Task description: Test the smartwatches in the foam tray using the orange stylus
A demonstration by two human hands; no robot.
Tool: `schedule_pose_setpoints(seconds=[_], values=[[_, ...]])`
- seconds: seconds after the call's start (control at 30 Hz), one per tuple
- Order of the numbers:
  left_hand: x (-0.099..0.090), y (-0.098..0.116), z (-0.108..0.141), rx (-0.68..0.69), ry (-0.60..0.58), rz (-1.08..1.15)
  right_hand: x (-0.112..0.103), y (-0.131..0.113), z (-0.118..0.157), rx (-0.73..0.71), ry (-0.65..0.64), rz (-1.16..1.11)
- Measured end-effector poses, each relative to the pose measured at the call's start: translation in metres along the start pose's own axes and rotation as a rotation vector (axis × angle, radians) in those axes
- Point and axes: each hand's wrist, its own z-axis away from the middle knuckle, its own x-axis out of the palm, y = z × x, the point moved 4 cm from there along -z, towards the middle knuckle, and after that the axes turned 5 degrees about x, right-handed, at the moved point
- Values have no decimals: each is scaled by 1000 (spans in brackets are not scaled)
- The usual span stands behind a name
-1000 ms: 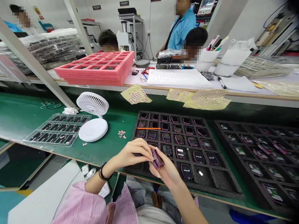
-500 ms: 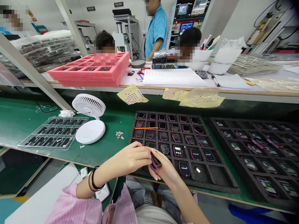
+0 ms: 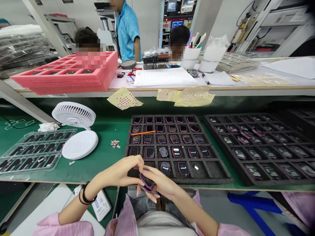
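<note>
Left hand [image 3: 118,173], right hand [image 3: 163,185]: fingers of both grasping pink-banded smartwatch [image 3: 147,182], now lower, at front edge of black foam tray [image 3: 216,177]; tray compartments hold rows of watches [image 3: 176,152].

Pink striped sleeves [image 3: 66,229], black wristbands [image 3: 86,194], blue jeans [image 3: 133,198]

Bright even light, faint shadows, curved fisheye edges.

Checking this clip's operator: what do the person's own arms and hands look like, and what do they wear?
The left hand and right hand are bare, with no gloves. Pink striped shirt sleeves end well above the wrists, and thin black bands circle the left wrist.
</note>
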Motion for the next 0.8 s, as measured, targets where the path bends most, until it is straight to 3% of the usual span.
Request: schedule_pose_setpoints(seconds=[0.13, 0.23, 0.37, 0.43, 0.5, 0.67, 0.73, 0.8], values=[[4, -14, 0, -64, -48, -1, -2, 5, -2, -18, 26, 8], [1, -25, -5, -149, 23, 10, -10, -1, -3, -90, 103, 88], [2, -20, -17, -211, 115, 1, -29, -23, 4, -318, 455, 355], [12, -13, -25, -204, 137, -54, -34, -34, 9, -441, 630, 556], [26, -10, -32, -192, 184, -145, -34, -40, 11, -511, 712, 734], [57, -20, -38, -206, 390, -316, -35, -38, 8, -453, 771, 922], [60, -23, -37, -193, 438, -345, -37, -37, 8, -416, 765, 904], [57, -23, -34, -184, 462, -345, -42, -37, 10, -396, 678, 780]])
